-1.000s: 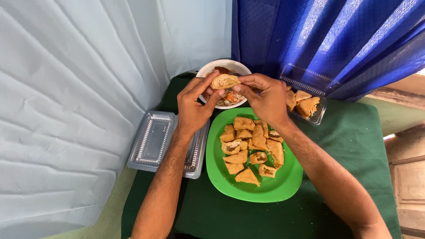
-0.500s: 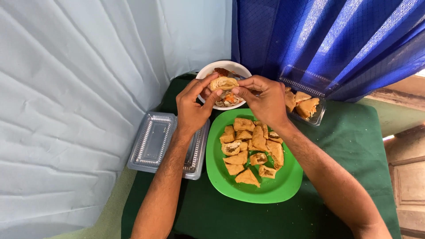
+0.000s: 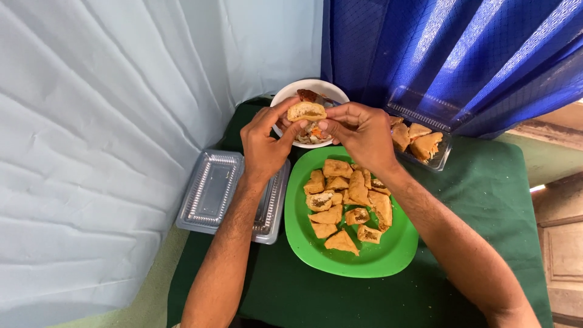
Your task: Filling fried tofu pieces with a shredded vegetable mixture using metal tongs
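hands (image 3: 316, 130) pinch golden fried puff (image 3: 306, 112) | round white bowl (image 3: 284, 96) | glossy green plate (image 3: 376, 258)

You see an evenly lit, bright, sharp picture. Soft daylight falls on the white curtain (image 3: 109, 121) at left; shadows stay faint, and a bright streak glares at far right.

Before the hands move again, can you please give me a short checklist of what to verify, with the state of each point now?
1. Fried piece held by both hands: left hand and right hand pinch it: ok.
2. Piece is over the white bowl: ok.
3. Filling in the bowl: some shows, amount cannot tell.
4. Green plate has free space near its rim: ok.
5. Clear tray beside the left forearm, empty: ok.
6. Piece already filled: cannot tell.
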